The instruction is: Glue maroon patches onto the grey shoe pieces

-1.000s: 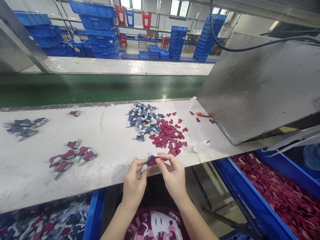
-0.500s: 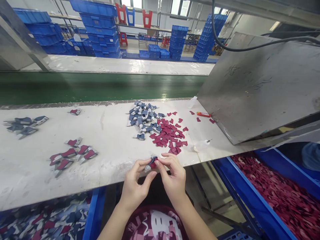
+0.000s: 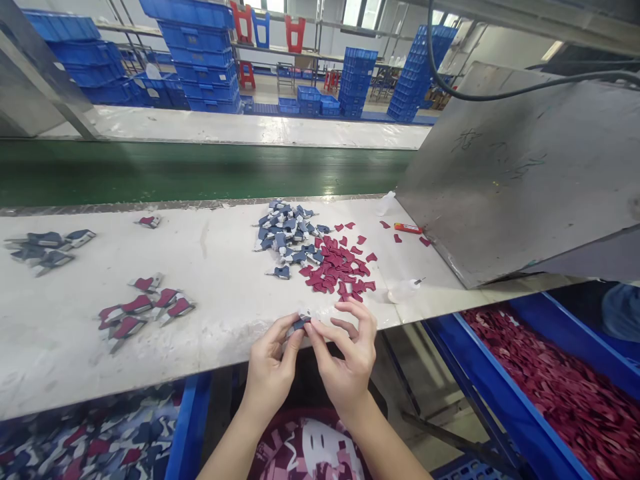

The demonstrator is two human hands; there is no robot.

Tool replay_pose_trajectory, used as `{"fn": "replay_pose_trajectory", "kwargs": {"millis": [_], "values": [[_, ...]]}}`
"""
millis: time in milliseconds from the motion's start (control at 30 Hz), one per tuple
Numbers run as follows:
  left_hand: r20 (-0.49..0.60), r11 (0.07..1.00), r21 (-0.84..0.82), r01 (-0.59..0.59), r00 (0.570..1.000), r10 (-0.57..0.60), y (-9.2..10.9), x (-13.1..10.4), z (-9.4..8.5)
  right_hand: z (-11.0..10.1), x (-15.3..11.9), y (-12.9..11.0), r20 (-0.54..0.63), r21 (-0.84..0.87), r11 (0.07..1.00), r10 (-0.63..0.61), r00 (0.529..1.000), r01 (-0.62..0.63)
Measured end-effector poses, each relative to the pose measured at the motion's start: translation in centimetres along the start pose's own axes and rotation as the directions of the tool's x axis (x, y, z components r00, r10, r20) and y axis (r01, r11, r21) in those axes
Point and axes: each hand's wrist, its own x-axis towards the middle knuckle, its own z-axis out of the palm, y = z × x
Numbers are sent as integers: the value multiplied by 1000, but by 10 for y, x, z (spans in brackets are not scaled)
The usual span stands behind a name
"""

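Between my fingertips, at the table's front edge, is a small blue-and-white part [image 3: 300,323]. My left hand [image 3: 274,357] pinches it from the left. The thumb and index fingertip of my right hand [image 3: 345,350] press on its right side, with the other fingers raised. Beyond my hands lie a heap of blue-and-white parts [image 3: 287,230] and, beside it on the right, a heap of dark red pieces [image 3: 337,267]. Parts with red faces [image 3: 137,305] form a group on the left, and grey-blue parts [image 3: 47,240] lie at the far left.
A small bottle [image 3: 404,291] and an orange-red tube [image 3: 407,228] lie right of the heaps. A metal panel [image 3: 525,167] leans at the right. Below the table are a bin of red pieces [image 3: 560,380] and a bin of mixed parts [image 3: 100,440]. A green belt [image 3: 225,173] runs behind.
The held part has turned, and its red face no longer shows. My right hand's other fingers have lifted and spread, while my left thumb has moved up against the part.
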Motion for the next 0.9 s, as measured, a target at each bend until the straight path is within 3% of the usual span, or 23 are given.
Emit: {"fn": "replay_pose_trajectory", "kwargs": {"millis": [100, 167, 233, 333, 500, 733, 900], "values": [[-5, 998, 59, -25, 1000, 25, 1, 0, 0, -1, 4, 2, 111, 191, 963, 169, 979, -188], [8, 991, 118, -54, 999, 54, 3, 0, 0, -2, 8, 3, 247, 336, 849, 337, 908, -407], [23, 977, 189, -101, 995, 99, 5, 0, -1, -2, 12, 3, 380, 420, 711, 426, 821, -564], [34, 942, 289, -171, 985, 169, 8, 0, -1, -1, 15, 4, 482, 446, 617, 445, 755, -649], [41, 884, 382, -268, 961, 274, 15, -2, 0, 1, 13, 5, 534, 514, 459, 490, 689, -724], [51, 886, 373, -276, 959, 277, 19, -6, 2, 1, 5, 1, 448, 560, 443, 549, 706, -700], [-10, 927, 305, -216, 973, 230, 15, -11, 4, 2, 0, 3, 431, 553, 529, 480, 764, -644]]}}
